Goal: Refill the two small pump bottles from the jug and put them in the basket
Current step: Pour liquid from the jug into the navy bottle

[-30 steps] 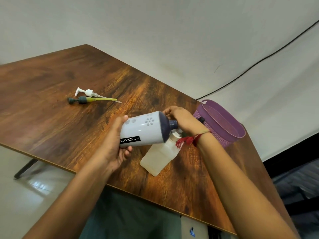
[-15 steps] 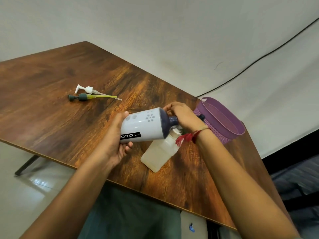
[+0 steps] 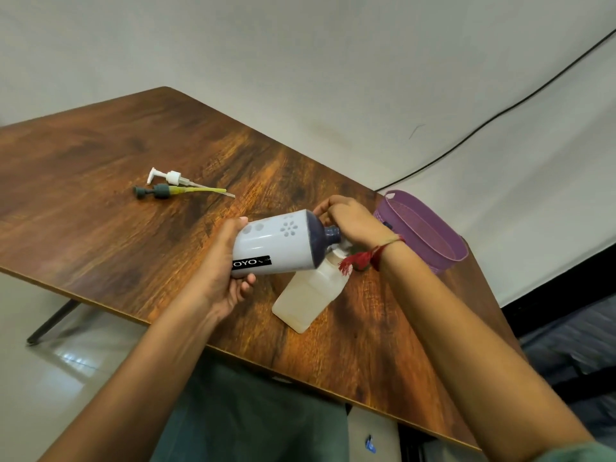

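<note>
My left hand (image 3: 220,278) grips the base of a white bottle with a dark blue shoulder (image 3: 276,248) and an OYO label. The bottle is tipped almost on its side, with its open neck pointing right. My right hand (image 3: 356,221) is closed around that neck, and its fingers hide the mouth. Directly below the neck a translucent jug (image 3: 306,295) of pale liquid stands on the wooden table (image 3: 100,195), its top hidden under my right wrist. The purple basket (image 3: 440,261) stands just right of my right hand.
Two loose pump heads lie at the table's left, one white (image 3: 166,176) and one dark with a yellow tube (image 3: 160,191). The table's near edge runs under my forearms. A black cable (image 3: 466,135) crosses the white backdrop behind the basket.
Both hands keep the same hold on the tipped white bottle above the jug. Only the view has shifted slightly.
</note>
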